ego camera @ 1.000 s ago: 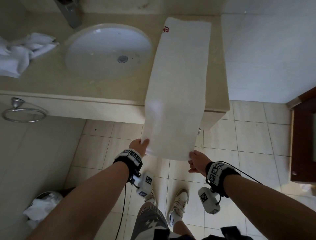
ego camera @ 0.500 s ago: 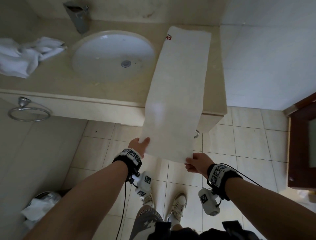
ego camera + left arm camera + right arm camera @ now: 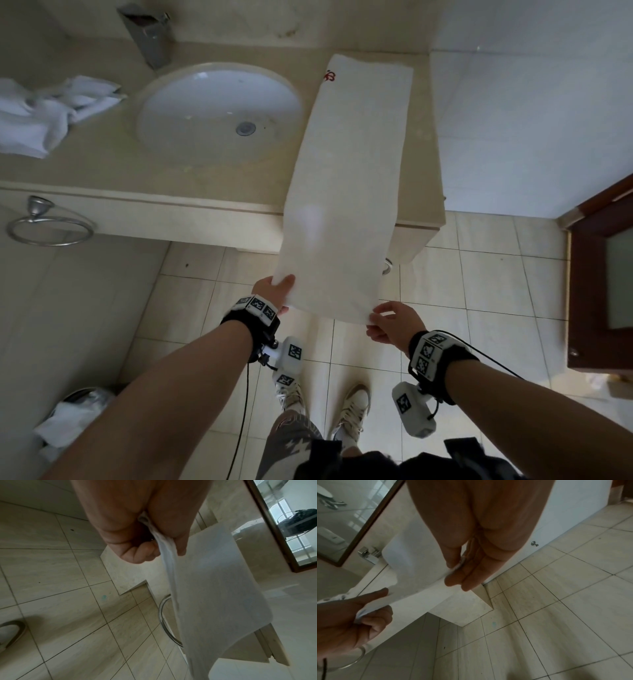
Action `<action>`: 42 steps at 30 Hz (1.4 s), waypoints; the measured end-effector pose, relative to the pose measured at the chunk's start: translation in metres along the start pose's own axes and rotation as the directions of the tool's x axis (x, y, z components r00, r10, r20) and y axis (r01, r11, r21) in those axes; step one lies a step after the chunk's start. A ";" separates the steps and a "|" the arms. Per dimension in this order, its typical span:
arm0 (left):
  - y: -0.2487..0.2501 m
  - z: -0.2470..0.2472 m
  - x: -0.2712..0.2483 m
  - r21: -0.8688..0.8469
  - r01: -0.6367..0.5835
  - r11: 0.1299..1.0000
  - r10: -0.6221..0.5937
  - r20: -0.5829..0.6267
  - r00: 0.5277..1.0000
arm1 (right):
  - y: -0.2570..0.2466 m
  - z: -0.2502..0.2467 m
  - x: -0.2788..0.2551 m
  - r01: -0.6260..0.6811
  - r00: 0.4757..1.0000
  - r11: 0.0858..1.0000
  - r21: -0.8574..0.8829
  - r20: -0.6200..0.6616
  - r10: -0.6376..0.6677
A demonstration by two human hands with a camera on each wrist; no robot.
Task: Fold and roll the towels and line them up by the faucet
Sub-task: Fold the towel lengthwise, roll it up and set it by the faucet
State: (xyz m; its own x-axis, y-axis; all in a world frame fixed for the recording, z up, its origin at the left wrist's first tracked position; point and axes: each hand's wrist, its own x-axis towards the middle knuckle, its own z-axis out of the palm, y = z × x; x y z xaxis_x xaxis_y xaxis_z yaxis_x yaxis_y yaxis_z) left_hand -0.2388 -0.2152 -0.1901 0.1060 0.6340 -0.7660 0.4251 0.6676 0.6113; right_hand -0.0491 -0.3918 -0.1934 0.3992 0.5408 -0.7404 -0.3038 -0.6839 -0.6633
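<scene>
Towel stretched from counter to both hands

I see the white towel (image 3: 346, 192) lying lengthwise on the countertop (image 3: 102, 171) beside the sink (image 3: 219, 106); left hand (image 3: 275, 291) and right hand (image 3: 394, 325) each pinch one near corner.

Bathroom, prob. hotel or home. Beige stone vanity counter (image 3: 102, 171) carried an oval undermount basin (image 3: 219, 109) w/ a chrome faucet (image 3: 147, 34) at the back wall. A chrome towel ring (image 3: 48, 226) hung below the counter edge; a framed mirror (image 3: 342, 520) stood above. Floor and walls were tiled; a bin (image 3: 68, 411) sat lower left; white towels (image 3: 44, 113) lay by the basin.
</scene>
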 end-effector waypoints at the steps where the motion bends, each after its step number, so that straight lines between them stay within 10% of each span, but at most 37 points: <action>1: 0.000 0.000 0.000 -0.003 -0.002 1.000 0.002 0.000 1.000 | -0.001 0.000 0.000 -0.017 1.000 1.000 0.009 -0.001 0.017; 17: 0.004 0.001 -0.002 0.123 -0.020 0.992 0.025 -0.033 0.999 | -0.005 0.005 0.009 -0.331 0.942 0.940 0.084 -0.023 0.334; 42: 0.008 -0.014 0.000 0.180 -0.015 0.983 0.011 0.019 1.000 | -0.026 0.040 0.021 -0.336 0.942 0.931 0.146 0.074 0.328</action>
State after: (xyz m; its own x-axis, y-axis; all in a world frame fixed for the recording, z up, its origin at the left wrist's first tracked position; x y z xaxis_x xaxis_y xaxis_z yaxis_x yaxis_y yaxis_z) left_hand -0.2478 -0.2051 -0.1825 0.1284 0.6339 -0.7627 0.5787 0.5766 0.5767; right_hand -0.0672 -0.3429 -0.1961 0.2123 0.3210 -0.9230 -0.5428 -0.7467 -0.3845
